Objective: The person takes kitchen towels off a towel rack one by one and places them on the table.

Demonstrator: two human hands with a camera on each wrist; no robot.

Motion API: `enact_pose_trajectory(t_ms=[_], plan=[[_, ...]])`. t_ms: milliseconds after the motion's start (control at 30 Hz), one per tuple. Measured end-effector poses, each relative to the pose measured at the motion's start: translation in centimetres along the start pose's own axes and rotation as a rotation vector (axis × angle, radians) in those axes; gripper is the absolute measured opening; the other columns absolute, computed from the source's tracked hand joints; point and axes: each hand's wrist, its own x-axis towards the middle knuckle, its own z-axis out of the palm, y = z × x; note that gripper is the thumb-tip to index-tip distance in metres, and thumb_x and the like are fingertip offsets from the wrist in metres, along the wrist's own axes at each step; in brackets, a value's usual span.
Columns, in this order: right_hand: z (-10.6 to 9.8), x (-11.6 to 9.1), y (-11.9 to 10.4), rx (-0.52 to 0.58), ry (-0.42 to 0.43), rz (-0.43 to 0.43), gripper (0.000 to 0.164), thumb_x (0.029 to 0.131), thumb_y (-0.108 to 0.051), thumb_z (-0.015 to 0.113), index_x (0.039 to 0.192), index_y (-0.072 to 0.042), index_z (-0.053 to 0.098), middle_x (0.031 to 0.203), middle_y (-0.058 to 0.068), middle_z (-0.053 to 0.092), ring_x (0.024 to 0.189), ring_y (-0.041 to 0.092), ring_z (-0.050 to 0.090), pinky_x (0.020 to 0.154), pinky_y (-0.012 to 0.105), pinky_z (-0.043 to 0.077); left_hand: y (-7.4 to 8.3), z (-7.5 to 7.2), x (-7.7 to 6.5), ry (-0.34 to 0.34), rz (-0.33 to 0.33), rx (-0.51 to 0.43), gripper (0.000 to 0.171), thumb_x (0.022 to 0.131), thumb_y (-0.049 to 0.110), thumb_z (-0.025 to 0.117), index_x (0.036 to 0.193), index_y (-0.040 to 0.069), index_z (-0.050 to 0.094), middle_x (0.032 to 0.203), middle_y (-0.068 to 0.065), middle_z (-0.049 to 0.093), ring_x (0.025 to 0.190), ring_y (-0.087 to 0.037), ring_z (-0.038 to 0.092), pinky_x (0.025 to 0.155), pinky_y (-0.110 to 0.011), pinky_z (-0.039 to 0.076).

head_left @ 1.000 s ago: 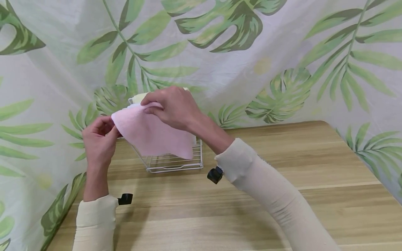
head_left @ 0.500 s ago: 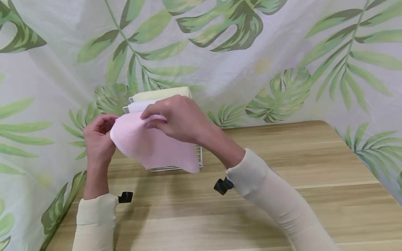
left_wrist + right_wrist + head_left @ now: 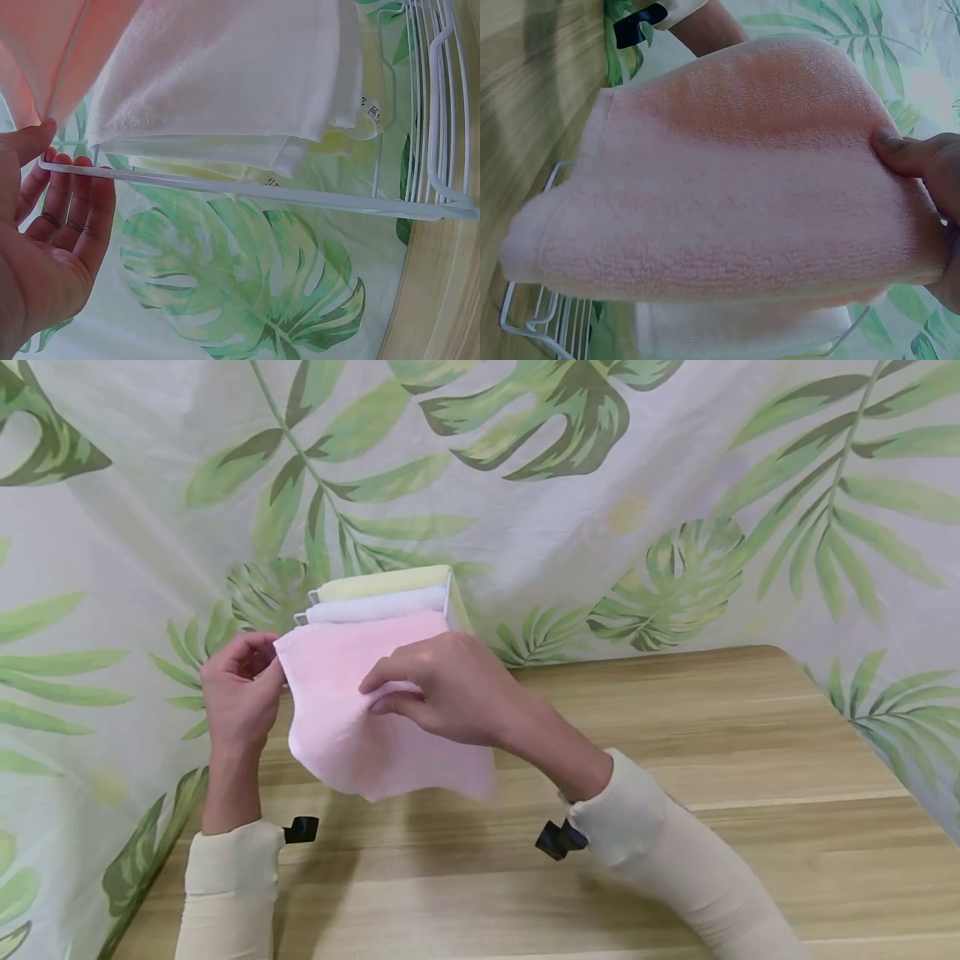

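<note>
A pink towel (image 3: 337,652) lies over the front bar of a white wire rack (image 3: 262,193), its loose part raised and bulging toward me. My right hand (image 3: 457,689) pinches a fold of this towel between thumb and fingers; the right wrist view shows the thumb pressing its edge. At the rack's left front corner, my left hand (image 3: 243,693) holds the wire with thumb and fingertips, close against the towel's corner. Behind hang a white towel (image 3: 375,606) and a pale yellow towel (image 3: 382,583). The pink towel hides most of the rack in the head view.
The rack stands on a wood-grain table (image 3: 675,760) near its back left. A leaf-printed cloth (image 3: 540,543) hangs right behind it. Black wrist cameras sit at the left cuff (image 3: 228,860) and the right cuff (image 3: 637,802).
My right hand has drawn the pink towel down and toward me, uncovering the white and yellow towels behind. The left hand has stayed almost still at the rack's corner.
</note>
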Motion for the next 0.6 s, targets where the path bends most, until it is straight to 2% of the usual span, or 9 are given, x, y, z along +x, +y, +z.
enact_pose_trajectory(t_ms=[200,400,600], plan=[[0.1,-1.4,0.1,0.005,0.071,-0.005,0.012,0.096,-0.027,0.083,0.108,-0.023,0.084,0.104,-0.012,0.083,0.094,0.001,0.077,0.079,0.02,0.058,0.2,0.2,-0.1,0.01,0.013,-0.003,0.009,0.092,-0.004,0.076,0.101,-0.007,0.076,0.079,0.008,0.07,0.065,-0.009,0.058,0.056,-0.013,0.048],[0.2,-2.5,0.5,0.028,0.139,-0.023,0.012,0.094,-0.024,0.085,0.105,-0.02,0.084,0.1,-0.01,0.083,0.087,0.001,0.076,0.073,0.019,0.056,0.3,0.2,-0.2,-0.01,-0.005,-0.045,0.012,0.091,-0.001,0.082,0.1,-0.004,0.076,0.076,0.005,0.072,0.062,-0.01,0.064,0.056,-0.013,0.055],[0.2,-3.6,0.8,0.079,0.147,-0.02,0.011,0.094,-0.021,0.085,0.104,-0.017,0.085,0.1,-0.007,0.083,0.087,0.003,0.078,0.076,0.018,0.058,0.4,0.3,-0.3,-0.025,0.007,-0.089,0.012,0.091,-0.002,0.082,0.099,-0.007,0.075,0.076,0.002,0.074,0.061,-0.013,0.066,0.057,-0.016,0.058]])
